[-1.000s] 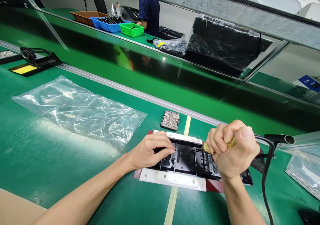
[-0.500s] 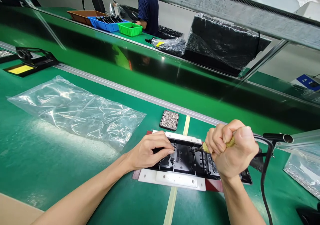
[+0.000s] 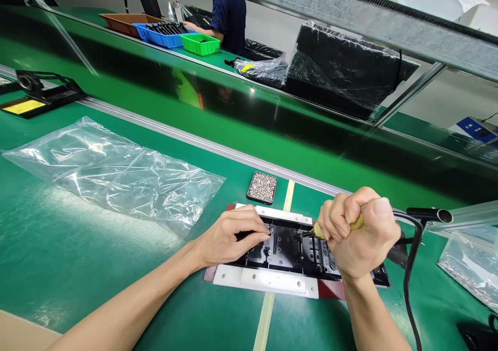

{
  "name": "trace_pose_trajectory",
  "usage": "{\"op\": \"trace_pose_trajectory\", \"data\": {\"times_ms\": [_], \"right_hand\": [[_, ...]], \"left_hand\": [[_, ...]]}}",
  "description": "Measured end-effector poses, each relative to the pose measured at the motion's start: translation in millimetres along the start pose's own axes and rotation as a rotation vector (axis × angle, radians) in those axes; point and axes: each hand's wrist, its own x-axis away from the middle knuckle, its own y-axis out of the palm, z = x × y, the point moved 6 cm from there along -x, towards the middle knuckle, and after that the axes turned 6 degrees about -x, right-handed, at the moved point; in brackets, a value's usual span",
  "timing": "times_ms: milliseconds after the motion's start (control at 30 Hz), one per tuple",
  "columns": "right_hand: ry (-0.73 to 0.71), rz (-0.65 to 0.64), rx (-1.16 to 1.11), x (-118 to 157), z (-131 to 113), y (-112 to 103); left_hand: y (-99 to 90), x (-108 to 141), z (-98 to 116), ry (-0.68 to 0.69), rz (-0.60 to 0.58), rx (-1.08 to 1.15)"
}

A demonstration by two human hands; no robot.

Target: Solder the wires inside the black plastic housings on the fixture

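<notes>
Tool (image 3: 318, 231) fills the fisted right hand (image 3: 360, 231), while the left hand (image 3: 237, 234) is pinched over black housing (image 3: 286, 247), any hold unclear.

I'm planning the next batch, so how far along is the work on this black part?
Done: the black part looks seated between the white blocks. In hand: the right hand aims a tool into it, while the left hand's fingers are at its other end. Left: its inside lies uncovered, so it looks unfinished; I can't tell how many fastenings remain.
</notes>
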Motion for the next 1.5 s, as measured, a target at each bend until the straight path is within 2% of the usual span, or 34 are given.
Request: {"op": "trace_pose_trajectory", "data": {"times_ms": [367,633,1500], "right_hand": [[0.011,0.031,0.016,-0.7,-0.1,-3.6],[0.009,-0.003,0.007,-2.6,0.0,-2.9],[0.015,0.016,0.011,-2.1,0.4,-6.1]], "left_hand": [[1.7,-1.6,-0.2,0.000,0.004,0.011],[2.7,-2.5,-1.5,0.001,0.006,0.014],[3.9,-4.4,-0.5,-0.002,0.007,0.027]]}}
